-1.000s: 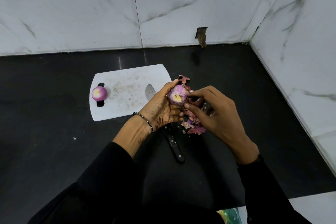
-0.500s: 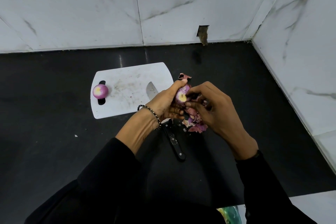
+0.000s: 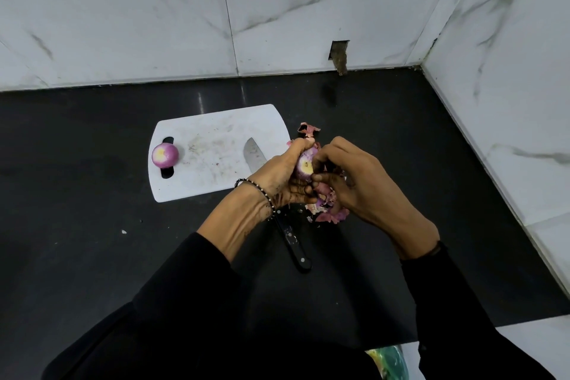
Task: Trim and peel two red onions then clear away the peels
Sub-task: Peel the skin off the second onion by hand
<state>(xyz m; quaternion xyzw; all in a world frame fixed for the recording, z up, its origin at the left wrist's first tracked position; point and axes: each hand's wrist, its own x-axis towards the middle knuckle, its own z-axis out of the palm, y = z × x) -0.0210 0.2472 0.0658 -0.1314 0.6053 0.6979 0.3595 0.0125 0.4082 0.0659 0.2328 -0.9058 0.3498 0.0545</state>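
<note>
My left hand [image 3: 285, 177] grips a red onion [image 3: 305, 165] with its trimmed yellow end facing me, just right of the white cutting board [image 3: 212, 133]. My right hand [image 3: 357, 182] has its fingertips curled against the onion's right side, pinching at its skin. A pile of pink peels [image 3: 328, 210] lies on the black counter under both hands, with one more peel [image 3: 308, 129] behind them. A second, peeled onion [image 3: 165, 155] sits at the board's left end by the handle slot. The knife [image 3: 291, 241] lies under my left wrist, its blade tip [image 3: 253, 153] on the board.
The black counter [image 3: 92, 241] runs to white marble walls at the back and right, with a small dark notch [image 3: 339, 55] in the back wall. A green and yellow object [image 3: 387, 361] shows at the bottom edge. A white speck [image 3: 123, 232] lies on the counter.
Both hands have stayed over the peel pile while the onion turned in my left hand. My right fingers have closed in tighter on its side.
</note>
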